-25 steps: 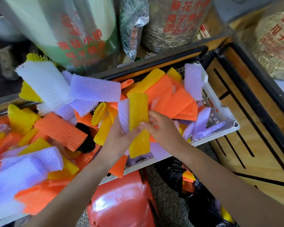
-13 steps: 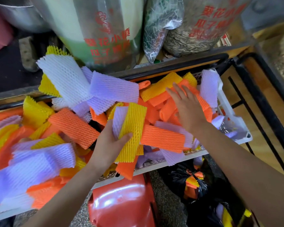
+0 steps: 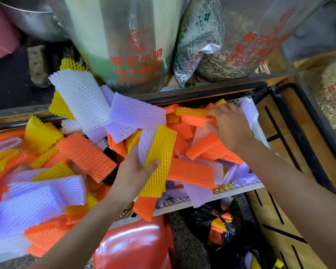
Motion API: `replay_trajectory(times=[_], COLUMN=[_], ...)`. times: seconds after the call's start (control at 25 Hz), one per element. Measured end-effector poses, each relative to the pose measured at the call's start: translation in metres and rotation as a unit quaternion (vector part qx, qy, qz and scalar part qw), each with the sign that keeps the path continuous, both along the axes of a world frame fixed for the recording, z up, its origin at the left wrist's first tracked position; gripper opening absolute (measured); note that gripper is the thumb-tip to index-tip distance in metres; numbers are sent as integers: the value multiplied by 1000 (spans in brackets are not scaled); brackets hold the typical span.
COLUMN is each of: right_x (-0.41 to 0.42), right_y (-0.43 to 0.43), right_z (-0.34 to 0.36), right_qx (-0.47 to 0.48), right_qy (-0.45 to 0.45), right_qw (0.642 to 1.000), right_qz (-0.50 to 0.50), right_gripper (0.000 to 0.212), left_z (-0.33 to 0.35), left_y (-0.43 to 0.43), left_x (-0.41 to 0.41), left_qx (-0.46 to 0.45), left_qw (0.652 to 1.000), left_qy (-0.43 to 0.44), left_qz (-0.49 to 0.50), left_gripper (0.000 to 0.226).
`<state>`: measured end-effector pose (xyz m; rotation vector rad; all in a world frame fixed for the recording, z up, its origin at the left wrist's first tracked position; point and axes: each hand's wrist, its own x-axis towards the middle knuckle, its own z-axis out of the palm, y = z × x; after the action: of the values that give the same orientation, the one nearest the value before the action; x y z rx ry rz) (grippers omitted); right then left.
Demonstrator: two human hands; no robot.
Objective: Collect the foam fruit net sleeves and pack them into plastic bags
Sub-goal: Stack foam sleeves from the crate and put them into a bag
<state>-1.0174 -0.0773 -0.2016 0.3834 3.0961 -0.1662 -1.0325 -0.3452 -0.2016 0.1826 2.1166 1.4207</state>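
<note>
Heap of foam net sleeves [image 3: 81, 152], orange, yellow, lilac and white, fills the white crate [image 3: 182, 204] and spills over its near rim. Over the crate's near half the left hand [image 3: 133, 171] grips a yellow sleeve [image 3: 161, 152], thumb across its front, fingers curled behind. A lilac sleeve [image 3: 146, 146] stands against the yellow one's left edge in the same grip. The yellow sleeve's long axis runs from the near rim toward the far wall, leaning a little right. At the crate's far right corner the right hand [image 3: 230, 126] curls its fingers round one end of an orange sleeve [image 3: 194, 120], which lies crosswise, long axis along the far wall, free end pointing left. That hand's fingertips are buried among sleeves. Below the crate's near rim a black plastic bag [image 3: 227, 228] shows orange and yellow sleeves at its mouth; the frame edge cuts off its lower part. The heap's left end is blurred.
</note>
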Motion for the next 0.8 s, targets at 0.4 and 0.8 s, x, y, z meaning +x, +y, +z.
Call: replay_trajectory(times=[0.4, 0.8], right_x=[66, 92], right_y=[-103, -19], right_z=[24, -51], right_qx=[-417, -348], right_qy=[59, 42], right_qw=[907, 861], right_qz=[19, -369], right_gripper=[47, 43], left_z=[18, -7], left_y=[56, 22], left_x=[17, 2], left_qx=[128, 36], left_qw=[983, 992], left_qy=[-103, -67], left_qz=[81, 101], left_gripper=[36, 50])
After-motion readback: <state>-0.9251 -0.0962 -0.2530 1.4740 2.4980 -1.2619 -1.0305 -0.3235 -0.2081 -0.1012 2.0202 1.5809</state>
